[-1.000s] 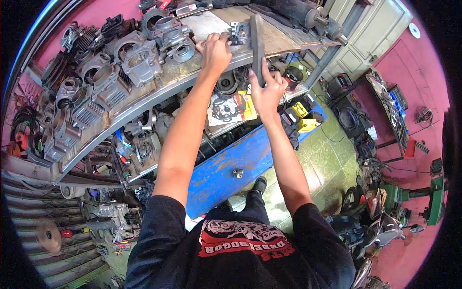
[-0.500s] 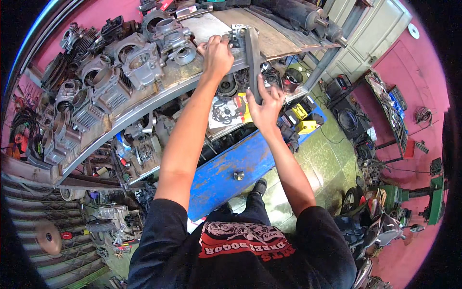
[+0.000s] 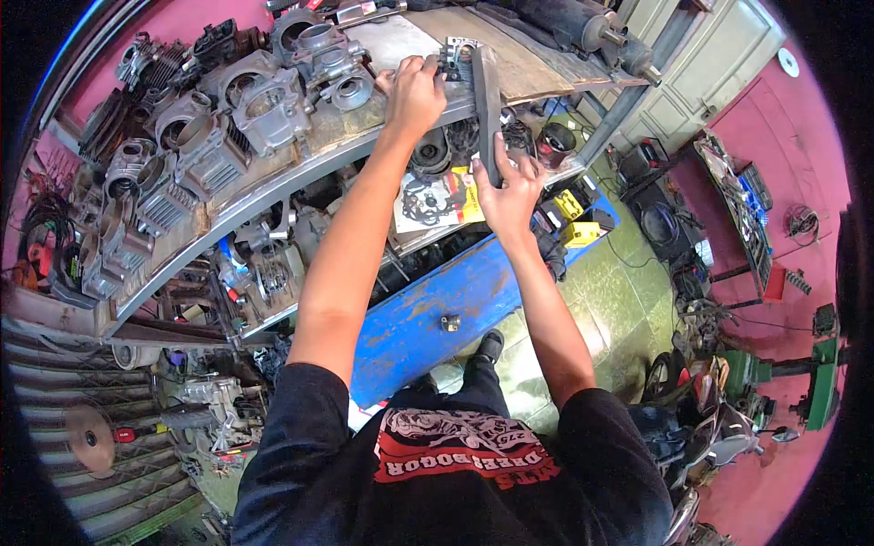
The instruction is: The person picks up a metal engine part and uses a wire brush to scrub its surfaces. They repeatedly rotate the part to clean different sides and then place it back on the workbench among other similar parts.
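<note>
A long dark grey flat bar [image 3: 487, 105] slants from the bench edge down toward me. My right hand [image 3: 512, 191] is closed on its near end, thumb on the left side and fingers on the right. The far end lies beside a small metal part [image 3: 452, 62] on the bench top. My left hand [image 3: 416, 100] rests at the bench edge just left of that part, fingers curled down in a closed grip. What those fingers hold is hidden by the hand.
Grey engine castings [image 3: 269, 114] crowd the bench to the left. A black exhaust muffler [image 3: 583, 27] lies at the back right. Below are a shelf with a gasket packet [image 3: 432, 202], yellow boxes [image 3: 580, 234] and a blue bench [image 3: 428, 314] bearing a small metal piece [image 3: 451, 323].
The bar's far end has shifted slightly right, and my right hand has risen a little with the near end. My left hand stays nearly in place.
</note>
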### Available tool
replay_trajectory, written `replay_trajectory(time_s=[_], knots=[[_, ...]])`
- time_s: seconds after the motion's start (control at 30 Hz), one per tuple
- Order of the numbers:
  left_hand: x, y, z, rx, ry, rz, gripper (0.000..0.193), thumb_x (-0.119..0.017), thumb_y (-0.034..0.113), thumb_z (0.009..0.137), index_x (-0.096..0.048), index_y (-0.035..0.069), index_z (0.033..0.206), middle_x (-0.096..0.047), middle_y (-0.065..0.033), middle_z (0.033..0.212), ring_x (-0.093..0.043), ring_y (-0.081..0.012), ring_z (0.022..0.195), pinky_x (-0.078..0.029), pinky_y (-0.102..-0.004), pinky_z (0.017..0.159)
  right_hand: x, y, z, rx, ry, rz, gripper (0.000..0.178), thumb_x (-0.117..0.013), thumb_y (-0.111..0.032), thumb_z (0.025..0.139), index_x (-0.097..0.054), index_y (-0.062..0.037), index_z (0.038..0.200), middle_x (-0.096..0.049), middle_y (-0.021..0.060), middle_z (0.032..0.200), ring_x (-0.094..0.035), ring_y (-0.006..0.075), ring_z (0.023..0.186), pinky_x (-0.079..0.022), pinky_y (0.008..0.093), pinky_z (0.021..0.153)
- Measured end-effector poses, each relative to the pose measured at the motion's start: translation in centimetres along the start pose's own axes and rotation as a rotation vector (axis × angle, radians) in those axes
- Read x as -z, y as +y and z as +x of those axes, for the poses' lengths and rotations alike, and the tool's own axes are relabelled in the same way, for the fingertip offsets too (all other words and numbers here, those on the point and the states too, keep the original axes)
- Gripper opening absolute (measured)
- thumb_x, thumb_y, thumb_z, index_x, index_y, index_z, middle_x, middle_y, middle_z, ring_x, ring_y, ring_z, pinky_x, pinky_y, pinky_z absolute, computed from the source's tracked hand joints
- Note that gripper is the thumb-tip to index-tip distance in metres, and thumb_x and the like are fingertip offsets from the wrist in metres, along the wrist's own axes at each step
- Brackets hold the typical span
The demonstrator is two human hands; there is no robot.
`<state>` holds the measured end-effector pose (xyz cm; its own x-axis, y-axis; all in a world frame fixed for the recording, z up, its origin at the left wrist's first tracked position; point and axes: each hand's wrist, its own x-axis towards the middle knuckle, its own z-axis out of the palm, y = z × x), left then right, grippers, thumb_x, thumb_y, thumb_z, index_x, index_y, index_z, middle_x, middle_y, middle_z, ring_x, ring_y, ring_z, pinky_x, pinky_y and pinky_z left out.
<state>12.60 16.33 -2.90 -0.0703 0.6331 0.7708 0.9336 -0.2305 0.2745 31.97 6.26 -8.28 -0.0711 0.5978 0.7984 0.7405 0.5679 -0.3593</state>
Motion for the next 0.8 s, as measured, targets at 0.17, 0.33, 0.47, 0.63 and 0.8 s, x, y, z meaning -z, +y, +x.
replay_trajectory(time_s=[0.17, 0.33, 0.47, 0.63, 0.8], knots=[[0.9, 0.9, 0.4, 0.088, -0.067, -0.026, 0.043, -0.062, 0.042, 0.093, -0.071, 0.006, 0.116, -0.071, -0.012, 0.11, -0.058, -0.0259, 0.118, -0.029, -0.0543, 0.095, 0.1, -0.1, 0.4, 0.04, 0.025, -0.013, 0.052, -0.075, -0.032, 0.083, -0.07, -0.0062, 0.127, -0.071, 0.0173, 0.088, -0.066, 0.0293, 0.094, -0.036, 0.0534, 0.103], [2.4, 2.3, 1.9, 0.28, -0.217, -0.01, 0.046, -0.061, 0.053, 0.093, -0.077, 0.013, 0.109, -0.074, -0.0111, 0.089, -0.067, -0.0325, 0.099, -0.029, -0.0544, 0.096, 0.2, 0.1, 0.0, 0.007, -0.036, -0.01, 0.053, -0.079, -0.029, 0.08, -0.069, -0.0071, 0.128, -0.069, 0.0159, 0.091, -0.063, 0.0324, 0.098, -0.037, 0.0475, 0.102], [3.1, 1.9, 2.7, 0.329, -0.265, -0.103, 0.043, -0.068, 0.053, 0.088, -0.078, 0.015, 0.105, -0.074, -0.0102, 0.08, -0.069, -0.0341, 0.091, -0.03, -0.0544, 0.095, 0.1, 0.4, 0.0, 0.02, -0.023, 0.017, 0.054, -0.078, -0.029, 0.081, -0.068, -0.0067, 0.129, -0.069, 0.0154, 0.092, -0.063, 0.0321, 0.098, -0.036, 0.0476, 0.103], [1.8, 0.4, 2.1, 0.24, -0.159, -0.169, 0.036, -0.079, 0.042, 0.079, -0.08, 0.016, 0.103, -0.074, -0.009, 0.085, -0.066, -0.0298, 0.1, -0.031, -0.053, 0.092, 0.1, 0.7, -0.2, 0.019, 0.005, 0.062, 0.054, -0.078, -0.029, 0.083, -0.067, -0.0073, 0.131, -0.069, 0.0143, 0.092, -0.062, 0.0309, 0.099, -0.036, 0.0463, 0.104], [0.2, -0.7, 1.1, 0.094, -0.013, -0.052, 0.036, -0.081, 0.036, 0.079, -0.078, 0.019, 0.11, -0.074, -0.0026, 0.108, -0.055, -0.0225, 0.118, -0.028, -0.0525, 0.096, 0.2, 0.7, 0.0, 0.004, -0.006, 0.047, 0.053, -0.077, -0.028, 0.084, -0.067, -0.0081, 0.132, -0.068, 0.0132, 0.093, -0.061, 0.0295, 0.097, -0.036, 0.0447, 0.103]])
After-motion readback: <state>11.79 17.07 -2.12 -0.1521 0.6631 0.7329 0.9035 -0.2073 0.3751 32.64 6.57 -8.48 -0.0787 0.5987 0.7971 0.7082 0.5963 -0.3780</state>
